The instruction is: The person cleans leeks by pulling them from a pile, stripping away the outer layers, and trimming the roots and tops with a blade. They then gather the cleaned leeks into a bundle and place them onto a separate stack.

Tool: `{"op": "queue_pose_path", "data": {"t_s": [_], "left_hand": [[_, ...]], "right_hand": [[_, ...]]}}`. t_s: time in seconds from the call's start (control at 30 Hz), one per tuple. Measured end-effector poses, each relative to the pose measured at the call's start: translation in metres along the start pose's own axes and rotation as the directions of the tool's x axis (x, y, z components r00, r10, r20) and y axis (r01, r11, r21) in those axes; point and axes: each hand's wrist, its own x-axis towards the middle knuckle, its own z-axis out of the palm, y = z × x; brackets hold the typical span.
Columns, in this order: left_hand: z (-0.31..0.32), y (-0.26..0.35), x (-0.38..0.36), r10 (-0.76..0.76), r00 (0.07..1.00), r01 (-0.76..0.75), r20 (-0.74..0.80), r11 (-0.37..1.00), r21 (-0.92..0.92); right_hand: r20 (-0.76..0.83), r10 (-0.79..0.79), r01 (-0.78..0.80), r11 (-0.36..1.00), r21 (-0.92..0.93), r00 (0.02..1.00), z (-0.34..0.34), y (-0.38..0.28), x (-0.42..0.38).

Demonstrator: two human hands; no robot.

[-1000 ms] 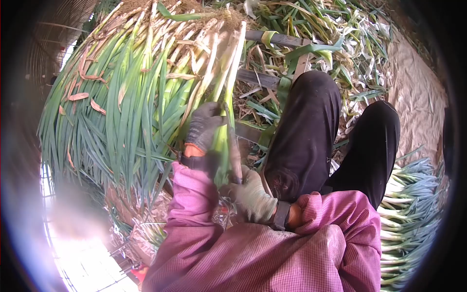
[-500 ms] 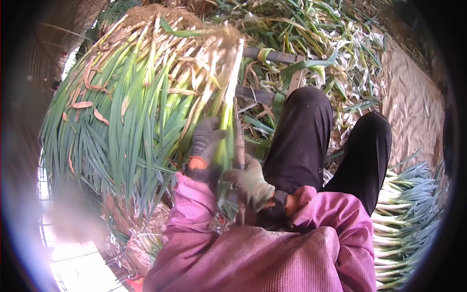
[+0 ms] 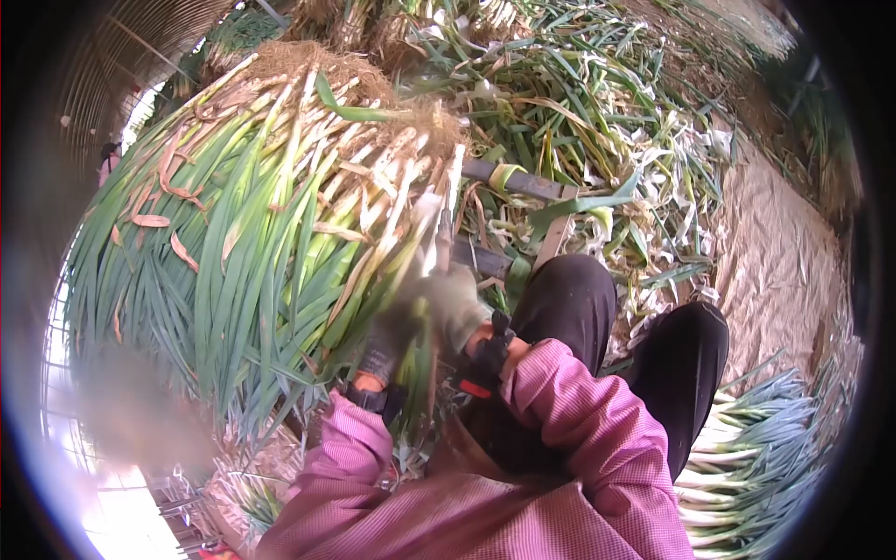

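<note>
Gloved in dark grey and smeared by motion, my left hand (image 3: 394,322) closes around a green onion (image 3: 422,369), whose green leaves hang below the glove. My right hand (image 3: 455,301), in a pale glove, is right beside it, closed on a thin rod-like tool (image 3: 444,233) that points up along the white stems. I cannot tell what kind of tool it is. A large heap of green onions (image 3: 252,215) lies to the left, roots at the top and leaves hanging toward me.
A dark metal bar (image 3: 523,181) runs beside the heap. Behind it spreads a pile of stripped leaves (image 3: 597,121). Brown sheeting (image 3: 779,233) covers the ground at right. Cleaned green onions (image 3: 747,462) lie in a row at lower right, beyond my knees (image 3: 569,299).
My right hand has moved up and left, close against my left hand, and the tool has gone up with it. My left hand has dropped slightly. The view has tilted upward.
</note>
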Motion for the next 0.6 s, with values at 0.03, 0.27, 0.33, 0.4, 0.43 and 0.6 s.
{"op": "queue_pose_path", "data": {"t_s": [0.03,0.27,0.33,0.4,0.43,0.6], "left_hand": [[0.008,-0.006,0.002,-0.048,0.999,0.048,-0.004,0.998,-0.046],[0.069,-0.055,-0.031,-0.315,0.943,0.220,-0.106,0.831,-0.510],[0.069,-0.050,-0.030,-0.230,0.961,0.176,-0.150,0.935,-0.309],[0.030,0.000,-0.016,-0.075,0.995,0.089,-0.060,0.958,0.274],[0.019,0.014,-0.015,-0.065,0.995,0.082,-0.070,0.962,0.262],[-0.009,0.017,-0.004,-0.347,0.938,0.346,0.011,0.931,-0.115]], "right_hand": [[0.011,0.012,-0.010,0.982,-0.188,1.000,-0.003,-0.021,0.003],[-0.134,-0.010,0.016,0.999,0.039,0.991,-0.005,-0.026,0.027],[-0.110,-0.057,0.059,0.998,0.018,0.992,-0.004,-0.018,0.014],[-0.076,-0.046,0.051,0.996,0.074,0.996,-0.004,0.001,0.031],[-0.069,0.019,-0.013,0.997,0.078,0.997,-0.004,-0.016,0.021],[-0.028,-0.171,0.144,0.896,-0.421,0.985,-0.014,-0.003,0.030]]}}
